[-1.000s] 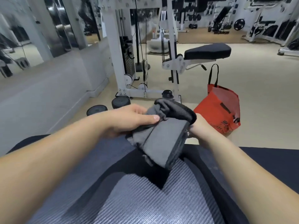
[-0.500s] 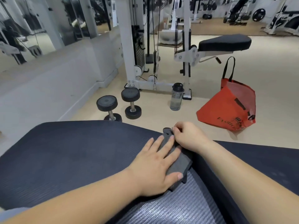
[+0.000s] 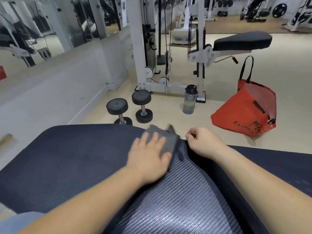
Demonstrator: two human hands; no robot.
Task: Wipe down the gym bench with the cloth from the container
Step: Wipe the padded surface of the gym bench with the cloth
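Fingers (image 3: 156,141) of the left hand (image 3: 148,156) spread flat, pressing the grey cloth (image 3: 166,141) against the bench (image 3: 70,159) by its far edge, while the right hand (image 3: 202,142) curls loosely beside it, empty.

A pale beige floor (image 3: 228,105) runs back into a gym hall. Along the left, mirror panels (image 3: 50,22) sit above a low grey wall (image 3: 50,92). A white cable machine (image 3: 140,48) stands at centre, its black padded seat (image 3: 243,40) reaching out to the right. In front of its base stand two black dumbbells (image 3: 130,108) on end, just beside each other, and a clear water bottle (image 3: 190,100) with a black cap. A red tote bag (image 3: 244,112) slumps on the floor to the right. More racks and weight plates (image 3: 279,10) fill the blurred far end.
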